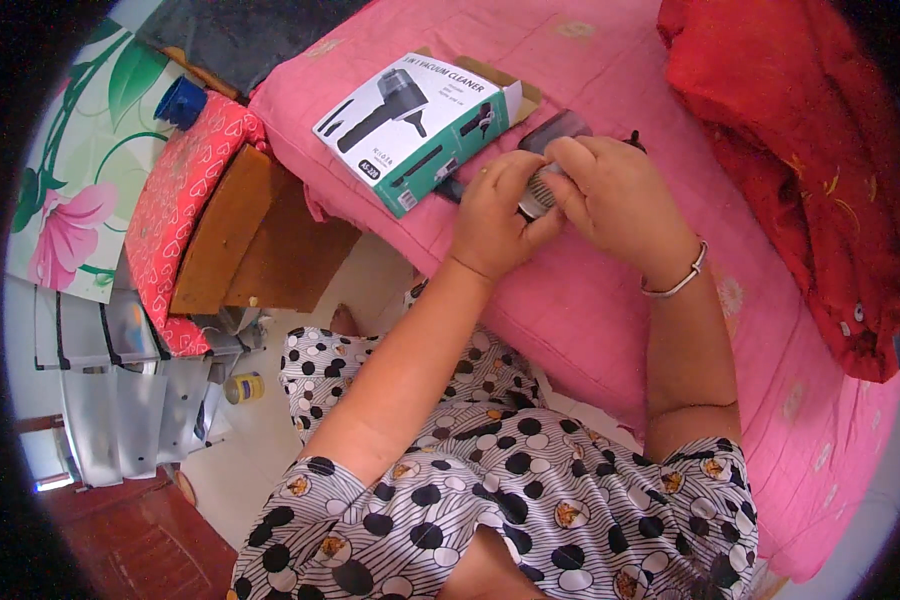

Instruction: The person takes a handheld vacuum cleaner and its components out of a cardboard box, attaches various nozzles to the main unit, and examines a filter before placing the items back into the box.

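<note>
Both my hands meet over the pink bed, closed around a small pale, ribbed round part (540, 195) that looks like a pleated filter. My left hand (492, 215) grips it from the left, with the thumb low on its near side. From the right, my right hand (625, 200) presses its fingers and thumb against the same part. Fingers cover much of it. Just beyond them lies a smoky see-through cup (560, 128), partly hidden by the hands. A dark piece (451, 188) shows between the box and my left hand.
A white and green box (395, 120) picturing a handheld vacuum lies on the pink bed (530, 310), one end flap open. Red cloth (800, 150) is heaped at right. At left stand a wooden cabinet (260, 230) with a red cover, a blue cup (181, 102) and a clear-panelled rack (130, 400).
</note>
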{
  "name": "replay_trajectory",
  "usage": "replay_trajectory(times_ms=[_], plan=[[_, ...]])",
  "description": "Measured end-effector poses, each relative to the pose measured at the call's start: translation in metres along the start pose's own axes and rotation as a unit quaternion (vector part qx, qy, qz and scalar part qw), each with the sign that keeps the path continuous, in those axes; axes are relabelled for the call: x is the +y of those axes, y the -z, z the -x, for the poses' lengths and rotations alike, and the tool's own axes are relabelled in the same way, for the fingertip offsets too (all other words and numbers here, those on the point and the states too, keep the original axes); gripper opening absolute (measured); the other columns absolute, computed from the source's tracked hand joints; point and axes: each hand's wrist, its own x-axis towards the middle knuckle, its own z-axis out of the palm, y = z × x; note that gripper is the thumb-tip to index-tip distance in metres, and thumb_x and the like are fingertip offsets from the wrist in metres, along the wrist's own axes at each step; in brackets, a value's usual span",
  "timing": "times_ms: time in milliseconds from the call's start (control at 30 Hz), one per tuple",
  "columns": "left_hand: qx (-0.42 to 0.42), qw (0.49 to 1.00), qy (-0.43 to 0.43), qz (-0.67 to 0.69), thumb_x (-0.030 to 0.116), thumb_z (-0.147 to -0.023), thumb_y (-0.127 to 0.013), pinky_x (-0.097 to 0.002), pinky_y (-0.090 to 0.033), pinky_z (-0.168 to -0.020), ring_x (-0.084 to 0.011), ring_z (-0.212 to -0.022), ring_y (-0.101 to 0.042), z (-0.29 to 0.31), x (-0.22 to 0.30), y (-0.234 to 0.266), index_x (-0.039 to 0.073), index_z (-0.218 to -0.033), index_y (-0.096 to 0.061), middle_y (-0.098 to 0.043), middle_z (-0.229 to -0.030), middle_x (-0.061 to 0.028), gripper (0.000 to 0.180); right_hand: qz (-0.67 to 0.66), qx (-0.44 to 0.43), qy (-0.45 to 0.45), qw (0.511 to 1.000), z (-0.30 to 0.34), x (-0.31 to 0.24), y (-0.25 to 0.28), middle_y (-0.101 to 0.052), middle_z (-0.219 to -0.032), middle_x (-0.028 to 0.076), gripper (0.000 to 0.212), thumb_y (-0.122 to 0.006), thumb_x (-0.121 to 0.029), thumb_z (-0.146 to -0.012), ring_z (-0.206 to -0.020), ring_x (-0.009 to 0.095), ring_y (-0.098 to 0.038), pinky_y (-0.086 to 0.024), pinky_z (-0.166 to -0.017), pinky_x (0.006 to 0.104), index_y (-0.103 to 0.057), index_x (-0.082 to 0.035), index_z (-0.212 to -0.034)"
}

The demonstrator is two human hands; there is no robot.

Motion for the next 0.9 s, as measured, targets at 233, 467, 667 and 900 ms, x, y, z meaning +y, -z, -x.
replay_trajectory(times_ms=[233,467,667,900], plan=[[0.033,0.999,-0.018,0.012,0.019,-0.069,-0.074,-0.0406,-0.048,-0.082,-0.0334,-0.096,-0.059,-0.001,0.0,0.0,0.003,-0.109,-0.055,-0.06,-0.104,-0.0131,0.047,0.014,0.034,0.005,0.999,0.0,-0.001,-0.008,-0.062,-0.075,0.017,0.02,-0.056,-0.025,-0.087,-0.07,0.036,-0.061,-0.049,-0.062,0.0465,-0.055,-0.006,-0.084],[0.025,1.0,0.006,0.006,0.019,-0.068,-0.074,-0.0399,-0.049,-0.08,-0.0338,-0.093,-0.059,-0.001,0.0,0.0,0.003,-0.107,-0.056,-0.061,-0.101,-0.0143,0.045,0.026,0.083,-0.002,0.996,-0.001,0.002,-0.021,-0.061,-0.067,0.016,0.02,-0.053,-0.025,-0.089,-0.06,0.037,-0.061,-0.048,-0.054,0.0462,-0.053,-0.007,-0.081],[0.032,0.999,0.006,0.004,0.02,-0.068,-0.074,-0.0402,-0.049,-0.079,-0.0341,-0.092,-0.059,-0.001,-0.001,0.0,0.003,-0.106,-0.056,-0.06,-0.1,-0.0147,0.045,-0.003,0.092,-0.047,0.995,-0.002,0.0,-0.028,-0.06,-0.065,0.018,0.02,-0.052,-0.024,-0.089,-0.059,0.037,-0.061,-0.049,-0.054,0.0477,-0.052,-0.006,-0.08],[0.042,0.999,-0.002,0.004,0.022,-0.069,-0.074,-0.0411,-0.048,-0.079,-0.0352,-0.091,-0.059,-0.003,-0.003,0.001,0.003,-0.107,-0.055,-0.061,-0.099,-0.016,0.046,-0.035,0.109,-0.1,0.988,-0.004,-0.006,-0.028,-0.061,-0.067,0.018,0.019,-0.052,-0.025,-0.089,-0.061,0.037,-0.061,-0.048,-0.056,0.0484,-0.055,-0.007,-0.082]])
